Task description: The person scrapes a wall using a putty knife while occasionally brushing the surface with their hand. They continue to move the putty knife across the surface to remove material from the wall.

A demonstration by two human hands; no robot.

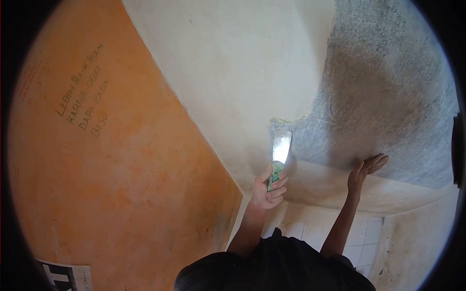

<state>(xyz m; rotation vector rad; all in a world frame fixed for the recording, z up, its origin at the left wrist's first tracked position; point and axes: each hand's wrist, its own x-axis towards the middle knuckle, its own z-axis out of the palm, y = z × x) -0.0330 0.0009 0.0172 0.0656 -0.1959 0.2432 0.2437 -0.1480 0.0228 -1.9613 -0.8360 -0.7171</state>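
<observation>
My left hand [269, 189] is wrapped around the green handle of a putty knife [281, 146], thumb on one side and fingers curled on the other. Its shiny metal blade points up, with the tip overlapping the boundary between white paint and a grey bare patch [315, 133] on the wall [242, 72]. Farther right, my right hand [367, 168] rests its outstretched fingers against the lower part of the grey patch. The two hands are apart.
An orange wall [145, 184] with handwritten lettering fills the left and meets the white wall at a corner. Printed paper [68, 276] shows at lower left. White tiles [360, 240] lie below my right arm, beside a stained pale surface [412, 242].
</observation>
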